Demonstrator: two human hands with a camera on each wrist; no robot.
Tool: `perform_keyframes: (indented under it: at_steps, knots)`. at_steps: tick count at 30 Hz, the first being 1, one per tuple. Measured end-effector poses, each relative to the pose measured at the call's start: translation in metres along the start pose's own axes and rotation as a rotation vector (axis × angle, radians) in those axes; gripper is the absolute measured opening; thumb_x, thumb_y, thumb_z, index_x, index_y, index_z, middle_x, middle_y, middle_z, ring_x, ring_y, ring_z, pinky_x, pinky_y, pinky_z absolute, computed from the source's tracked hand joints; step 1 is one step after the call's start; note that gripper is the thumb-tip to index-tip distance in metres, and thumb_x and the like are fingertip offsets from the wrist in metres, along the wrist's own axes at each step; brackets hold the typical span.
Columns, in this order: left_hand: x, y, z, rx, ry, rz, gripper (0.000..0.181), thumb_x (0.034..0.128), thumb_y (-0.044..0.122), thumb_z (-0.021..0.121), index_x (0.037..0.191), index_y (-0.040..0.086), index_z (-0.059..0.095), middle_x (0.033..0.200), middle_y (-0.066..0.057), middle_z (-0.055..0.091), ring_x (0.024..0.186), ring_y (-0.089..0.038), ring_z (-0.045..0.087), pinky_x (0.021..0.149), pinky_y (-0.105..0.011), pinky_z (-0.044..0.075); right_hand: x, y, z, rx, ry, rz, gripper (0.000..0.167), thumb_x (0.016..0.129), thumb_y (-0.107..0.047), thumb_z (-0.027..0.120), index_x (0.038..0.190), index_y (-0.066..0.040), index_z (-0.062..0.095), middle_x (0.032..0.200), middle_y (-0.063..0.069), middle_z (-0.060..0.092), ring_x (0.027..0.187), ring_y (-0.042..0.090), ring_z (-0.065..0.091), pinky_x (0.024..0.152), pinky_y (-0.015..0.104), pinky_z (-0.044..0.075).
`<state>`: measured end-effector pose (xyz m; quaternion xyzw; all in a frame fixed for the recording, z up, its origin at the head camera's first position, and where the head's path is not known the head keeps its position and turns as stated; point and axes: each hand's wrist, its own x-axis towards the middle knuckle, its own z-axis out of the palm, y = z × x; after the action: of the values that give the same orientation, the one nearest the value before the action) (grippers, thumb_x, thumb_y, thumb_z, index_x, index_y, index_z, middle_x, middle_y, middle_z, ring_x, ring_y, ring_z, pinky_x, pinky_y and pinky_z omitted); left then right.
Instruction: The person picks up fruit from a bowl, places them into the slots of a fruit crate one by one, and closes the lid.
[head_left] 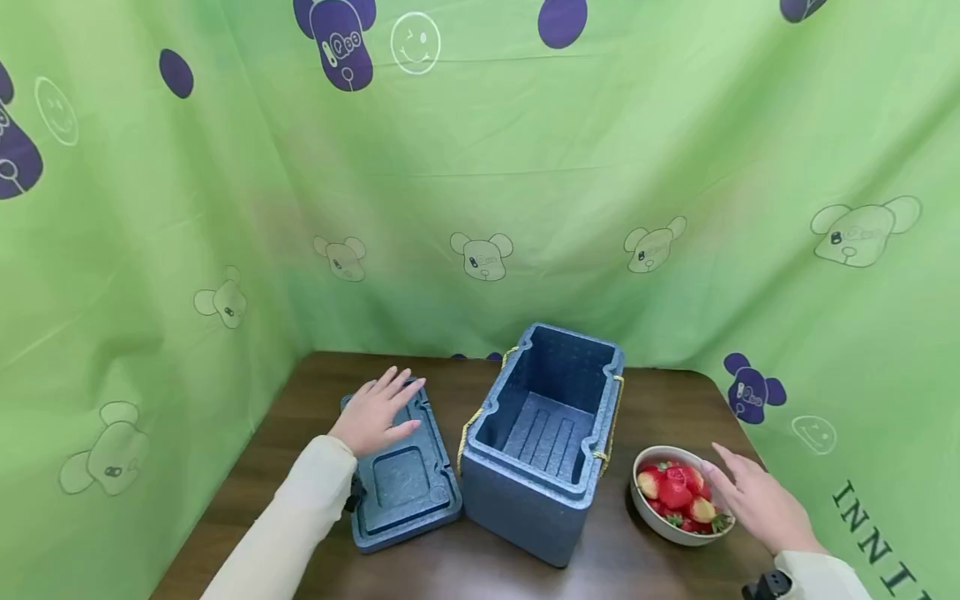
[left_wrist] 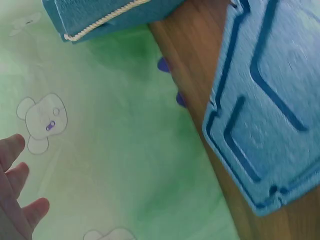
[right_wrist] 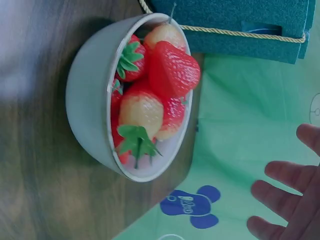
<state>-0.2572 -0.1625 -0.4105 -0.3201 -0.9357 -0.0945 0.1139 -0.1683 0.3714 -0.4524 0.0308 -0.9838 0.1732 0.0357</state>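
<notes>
My left hand (head_left: 377, 414) hovers with fingers spread over the blue foam lid (head_left: 408, 479), which lies flat on the table. In the left wrist view the lid (left_wrist: 280, 105) is apart from the fingers. At the right, my right hand (head_left: 767, 502) is held beside a white bowl (head_left: 686, 537) full of strawberries (head_left: 675, 492), its fingers extended. The right wrist view shows a gap between those fingers and the bowl (right_wrist: 90, 100). Between the hands stands a blue foam cooler box (head_left: 525, 508), uncovered, with nothing seen inside.
Yellow rope handles (head_left: 613, 417) run along both long sides of the box. A dark wooden table (head_left: 292, 467) carries everything. Green patterned cloth (head_left: 480, 167) hangs behind the table and along its left and right sides.
</notes>
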Motion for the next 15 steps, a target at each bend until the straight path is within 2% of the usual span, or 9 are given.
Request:
perform_keyframes:
  at_steps: [4, 10, 15]
  knots:
    - [0.01, 0.01, 0.006, -0.045, -0.027, 0.016, 0.059, 0.0945, 0.037, 0.053, 0.144, 0.007, 0.043, 0.147, -0.021, 0.04, 0.139, -0.04, 0.028, 0.105, -0.056, 0.032, 0.0, 0.005, 0.002, 0.042, -0.026, 0.01, 0.061, 0.103, -0.038, 0.035, 0.136, 0.014, 0.038, 0.129, 0.042, 0.042, 0.116, 0.06, 0.039, 0.087, 0.069, 0.038]
    - [0.021, 0.018, 0.011, -0.083, -0.027, 0.027, 0.056, 0.0957, 0.036, 0.051, 0.144, 0.007, 0.044, 0.146, -0.019, 0.041, 0.139, -0.039, 0.028, 0.107, -0.056, 0.03, 0.002, 0.007, 0.017, 0.141, -0.022, 0.005, 0.059, 0.102, -0.033, 0.039, 0.133, 0.017, 0.04, 0.128, 0.044, 0.042, 0.115, 0.062, 0.039, 0.087, 0.068, 0.038]
    - [0.038, 0.027, 0.014, -0.102, -0.072, 0.05, 0.056, 0.0978, 0.039, 0.047, 0.145, 0.009, 0.042, 0.148, -0.016, 0.04, 0.138, -0.037, 0.031, 0.106, -0.057, 0.03, 0.0, 0.009, 0.02, 0.135, -0.009, 0.027, 0.06, 0.101, -0.033, 0.044, 0.131, 0.019, 0.041, 0.125, 0.045, 0.044, 0.113, 0.063, 0.041, 0.086, 0.067, 0.039]
